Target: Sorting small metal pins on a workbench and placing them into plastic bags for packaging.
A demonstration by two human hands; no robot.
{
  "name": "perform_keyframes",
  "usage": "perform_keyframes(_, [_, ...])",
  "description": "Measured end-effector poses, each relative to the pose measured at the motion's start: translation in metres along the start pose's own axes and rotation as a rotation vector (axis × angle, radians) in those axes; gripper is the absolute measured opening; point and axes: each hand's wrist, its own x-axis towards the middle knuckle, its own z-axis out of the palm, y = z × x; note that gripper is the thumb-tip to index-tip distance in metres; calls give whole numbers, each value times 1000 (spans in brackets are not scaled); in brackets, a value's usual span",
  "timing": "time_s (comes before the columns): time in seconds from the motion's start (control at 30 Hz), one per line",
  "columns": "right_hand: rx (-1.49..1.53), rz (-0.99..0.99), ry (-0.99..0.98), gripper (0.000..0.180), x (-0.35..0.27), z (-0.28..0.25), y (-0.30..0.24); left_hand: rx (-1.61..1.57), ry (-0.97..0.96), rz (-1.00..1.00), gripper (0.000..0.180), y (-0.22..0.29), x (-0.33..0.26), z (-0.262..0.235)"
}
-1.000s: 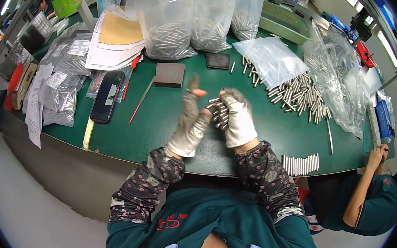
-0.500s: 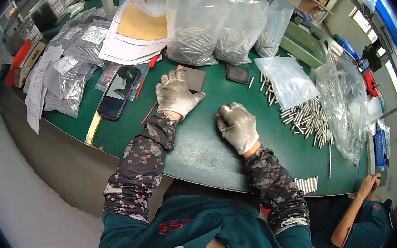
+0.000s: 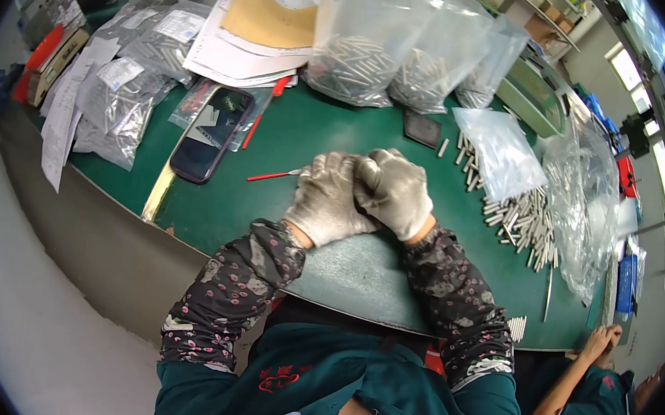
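My left hand (image 3: 327, 199), in a pale grey work glove, is closed at the middle of the green table (image 3: 248, 215). Pressed up against it is my right hand (image 3: 392, 191), gloved the same way and curled into a fist. Whatever the fingers hold is hidden. Just left of the left hand lies a thin red-handled tool (image 3: 271, 177). A dark square pad (image 3: 422, 128) lies beyond the right hand. Short metal pins (image 3: 528, 233) are heaped to the right, partly beneath a translucent plastic bag (image 3: 501, 156).
Large clear bags of pins (image 3: 354, 62) stand at the back, beside a green tray (image 3: 531, 99). A phone (image 3: 211, 136), papers (image 3: 211, 56) and packed bags (image 3: 118, 111) lie left. Near the front right edge is a row of pins (image 3: 516, 328). A co-worker (image 3: 590, 404) sits at right.
My left hand has come back and right to meet my right fist. The dark square plate that lay beside the left hand no longer shows. The view has shifted slightly.
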Motion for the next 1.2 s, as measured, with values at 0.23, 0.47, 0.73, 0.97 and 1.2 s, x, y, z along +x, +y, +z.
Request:
perform_keyframes(0.23, [63,-28,53,11,7,0,8,-64,-123,-87,89,7,4,-4])
perform_keyframes(0.47, [119,-135,152,12,9,5,7,-55,-199,-91,92,5,6,-5])
perform_keyframes(0.73, [132,-129,110,11,18,3,17,-54,-153,-112,85,9,7,-8])
perform_keyframes(0.97, [155,-99,77,11,14,6,15,-80,-267,-130,96,9,8,-17])
perform_keyframes(1.2, [196,-98,21,10,12,-4,9,-128,-184,-106,86,8,4,-3])
